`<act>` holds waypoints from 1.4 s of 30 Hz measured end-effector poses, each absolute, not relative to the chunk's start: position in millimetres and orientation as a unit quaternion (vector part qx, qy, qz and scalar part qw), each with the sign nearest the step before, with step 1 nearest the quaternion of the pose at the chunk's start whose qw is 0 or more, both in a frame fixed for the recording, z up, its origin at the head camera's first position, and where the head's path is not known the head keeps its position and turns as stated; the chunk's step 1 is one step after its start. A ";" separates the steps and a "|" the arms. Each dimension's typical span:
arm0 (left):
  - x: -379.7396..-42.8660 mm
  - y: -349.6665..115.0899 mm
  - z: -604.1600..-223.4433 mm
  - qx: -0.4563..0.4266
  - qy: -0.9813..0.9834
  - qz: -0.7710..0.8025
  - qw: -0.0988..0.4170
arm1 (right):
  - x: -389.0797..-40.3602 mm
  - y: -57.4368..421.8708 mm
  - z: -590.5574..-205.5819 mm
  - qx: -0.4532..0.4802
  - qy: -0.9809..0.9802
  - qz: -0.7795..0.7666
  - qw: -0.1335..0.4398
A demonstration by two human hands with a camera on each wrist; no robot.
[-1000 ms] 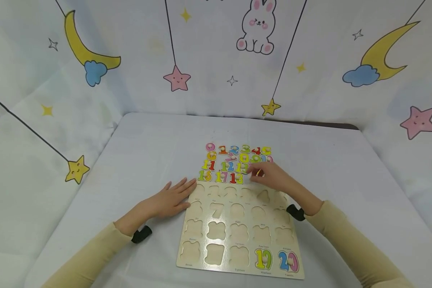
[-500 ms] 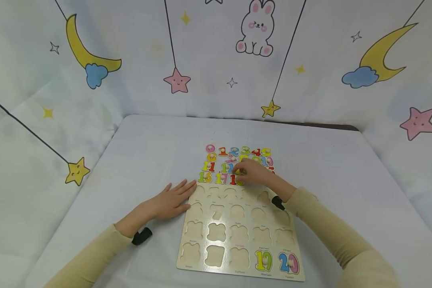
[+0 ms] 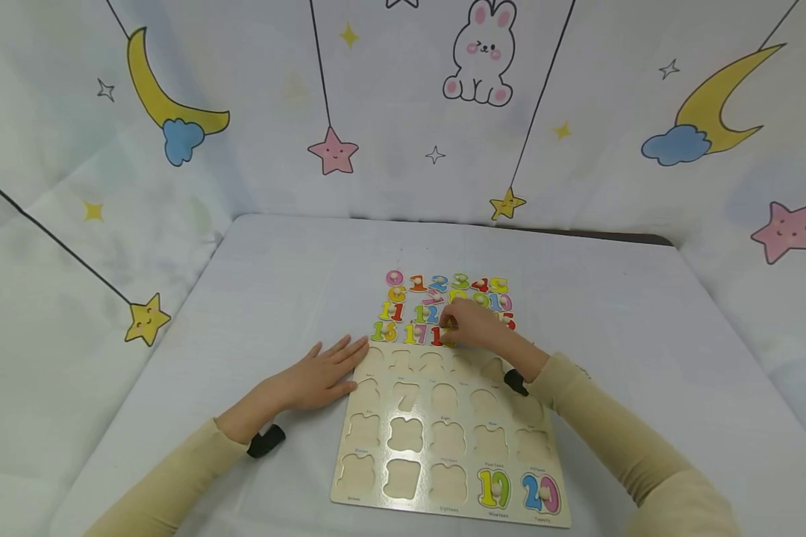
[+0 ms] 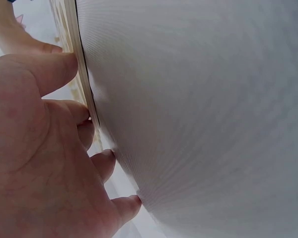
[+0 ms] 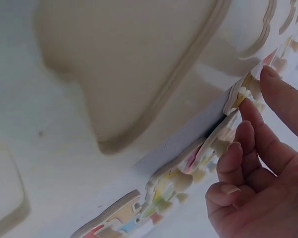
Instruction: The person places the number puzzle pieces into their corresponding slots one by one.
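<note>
A wooden number puzzle board [image 3: 443,447] lies on the white table, mostly bare recesses, with the 19 piece [image 3: 494,488] and the 20 piece [image 3: 541,493] in their slots. My left hand [image 3: 319,377] lies flat at the board's left edge, fingers spread; in the left wrist view its thumb rests against the edge. Beyond the board my right hand [image 3: 473,324] reaches over the loose pieces. Its thumb and index finger pinch the knob of a number piece [image 5: 233,99], red and yellow, in the row nearest the board; the hand covers part of it.
Several knobbed number pieces lie in rows behind the board, among them the 0 [image 3: 394,278], the 11 [image 3: 392,312] and the 17 [image 3: 415,333]. A patterned cloth backdrop [image 3: 389,179] hangs behind the table.
My right hand has moved left along the rows, uncovering pieces at the right and now covering part of the red and yellow piece. The left hand stays at the board's edge.
</note>
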State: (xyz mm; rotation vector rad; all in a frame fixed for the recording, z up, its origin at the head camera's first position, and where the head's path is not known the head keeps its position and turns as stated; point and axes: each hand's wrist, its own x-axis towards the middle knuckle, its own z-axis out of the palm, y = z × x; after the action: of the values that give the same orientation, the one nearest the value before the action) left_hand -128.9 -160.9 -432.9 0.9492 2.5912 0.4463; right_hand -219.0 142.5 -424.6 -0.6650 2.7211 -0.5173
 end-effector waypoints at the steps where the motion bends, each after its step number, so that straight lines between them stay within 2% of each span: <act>1: -129.0 -160.7 -433.2 0.335 0.913 0.158 0.173 | -218.7 143.3 -424.7 -0.232 0.945 -0.181 0.144; 15: -129.0 -161.3 -437.4 0.341 0.913 0.150 0.168 | -211.9 153.7 -424.2 -0.259 0.932 -0.224 0.116; 31: -127.7 -161.5 -435.2 0.341 0.913 0.154 0.162 | -203.9 160.4 -419.2 -0.245 0.918 -0.296 0.098; 37: -128.0 -161.8 -434.2 0.339 0.914 0.153 0.160 | -203.1 162.8 -414.6 -0.225 0.913 -0.320 0.115; 42: -129.0 -161.6 -434.3 0.339 0.914 0.157 0.161 | -201.0 164.5 -413.2 -0.215 0.910 -0.337 0.108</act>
State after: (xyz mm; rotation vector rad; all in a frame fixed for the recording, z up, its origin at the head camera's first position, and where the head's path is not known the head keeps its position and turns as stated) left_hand -129.0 -161.6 -434.3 0.9667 2.6092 0.4472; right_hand -201.0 164.5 -413.2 -0.6322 2.6785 -0.9923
